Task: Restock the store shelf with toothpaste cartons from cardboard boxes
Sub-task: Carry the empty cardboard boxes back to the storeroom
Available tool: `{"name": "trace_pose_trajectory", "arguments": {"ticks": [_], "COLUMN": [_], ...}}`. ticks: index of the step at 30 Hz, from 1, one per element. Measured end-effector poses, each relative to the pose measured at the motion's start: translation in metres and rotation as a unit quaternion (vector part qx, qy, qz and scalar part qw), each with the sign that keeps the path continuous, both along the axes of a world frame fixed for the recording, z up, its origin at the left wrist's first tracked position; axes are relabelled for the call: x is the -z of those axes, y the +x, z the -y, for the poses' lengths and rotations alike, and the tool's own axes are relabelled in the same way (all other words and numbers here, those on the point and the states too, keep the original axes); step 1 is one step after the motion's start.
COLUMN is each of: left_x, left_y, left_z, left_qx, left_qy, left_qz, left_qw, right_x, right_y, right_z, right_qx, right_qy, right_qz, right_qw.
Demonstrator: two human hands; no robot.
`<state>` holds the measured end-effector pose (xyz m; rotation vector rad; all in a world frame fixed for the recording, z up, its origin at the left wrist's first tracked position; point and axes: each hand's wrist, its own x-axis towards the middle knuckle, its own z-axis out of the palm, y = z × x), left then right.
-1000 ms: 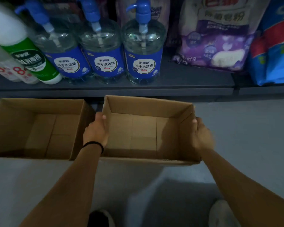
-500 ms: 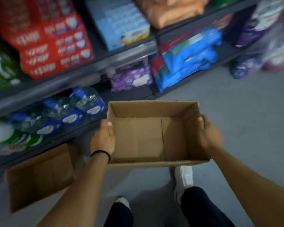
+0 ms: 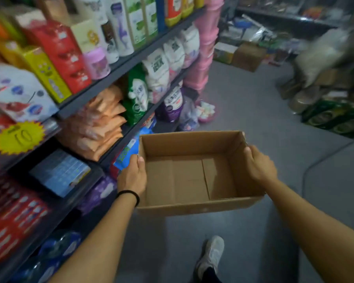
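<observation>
Empty cardboard box (image 3: 192,172) held up over grey floor (image 3: 253,111), open top facing camera, inside bare, bottom flaps visible with seam lines. No toothpaste cartons visible inside. Left hand (image 3: 132,176) gripping left wall of box, thumb hooked over top edge, fingers hidden behind outer side. Black band (image 3: 129,193) round left wrist. Right hand (image 3: 258,167) gripping right wall, fingers curled over top edge, slightly blurred. Both forearms stretched forward from bottom corners of view. Box roughly level, near wall lower in view, far wall toward aisle.

Store shelf unit (image 3: 119,68) running along left side, dark metal boards, packed. Upper board: red cartons (image 3: 63,52), yellow carton (image 3: 45,72), pink-lidded jar (image 3: 96,62), white and green bottles (image 3: 131,21). Middle board: orange packs (image 3: 102,123) stacked, green bag (image 3: 137,94), white bags (image 3: 168,62). Yellow starburst price tag (image 3: 18,137) on shelf edge at far left. Lower down: blue pack (image 3: 59,172) lying flat, red packs (image 3: 12,219), purple pack (image 3: 100,190), clear bottles with blue labels (image 3: 55,250) at bottom, blurred. Blue bag (image 3: 129,152) just beside left hand, behind box corner.

Pink stacked tubs (image 3: 204,48) at end of shelf unit. Brown boxes (image 3: 247,56) on floor farther back, green crates (image 3: 331,117) at right, blurred goods beyond. One grey shoe (image 3: 211,256) on floor below box, dark trouser leg at bottom edge.
</observation>
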<state>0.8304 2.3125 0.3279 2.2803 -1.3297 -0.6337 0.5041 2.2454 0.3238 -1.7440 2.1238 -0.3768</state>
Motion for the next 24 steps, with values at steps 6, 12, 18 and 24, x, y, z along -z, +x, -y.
{"name": "trace_pose_trajectory", "arguments": {"ticks": [6, 12, 18, 24], "left_x": [-0.092, -0.147, -0.182, -0.196], "left_y": [-0.079, -0.155, -0.226, -0.287], "left_z": [0.109, 0.248, 0.380, 0.519], "left_qx": [0.091, 0.156, 0.194, 0.218], "left_qy": [-0.044, -0.059, -0.075, -0.077], "left_qz": [0.019, 0.032, 0.026, 0.004], "left_qw": [0.995, 0.986, 0.978, 0.973], "right_x": [-0.096, -0.154, -0.193, -0.202], "right_y": [-0.088, -0.165, -0.232, -0.285], "right_z": [0.052, 0.138, 0.239, 0.354], "right_qx": [0.084, 0.140, 0.182, 0.221], "right_qy": [-0.031, -0.053, -0.055, -0.059], "right_qz": [0.005, 0.009, 0.004, 0.016], "right_qw": [0.996, 0.989, 0.982, 0.973]}}
